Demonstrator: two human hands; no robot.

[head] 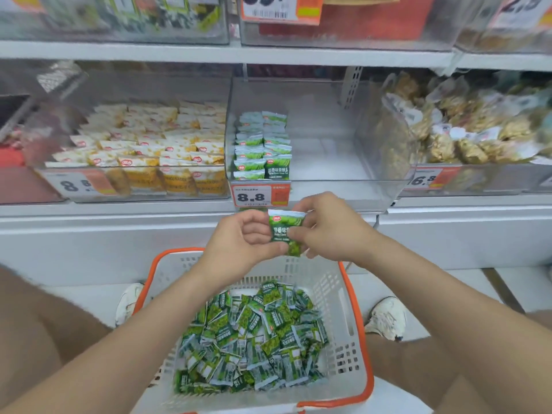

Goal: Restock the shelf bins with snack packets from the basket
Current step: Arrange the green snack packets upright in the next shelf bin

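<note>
Above the basket [343,309], just below the clear middle bin [343,186], we hold one green pea packet [282,231] upright: our left grip [239,237] and right grip [331,228] both pinch it by its sides. More such packets [254,339] lie heaped in the basket; two rows [263,144] stand at the bin's left.

Single head-worn wide-angle view, pitched forward and down. Shelf bins [322,162] are faced head-on at close range in the upper frame; basket [337,294] is seen steeply from above, lower frame.
</note>
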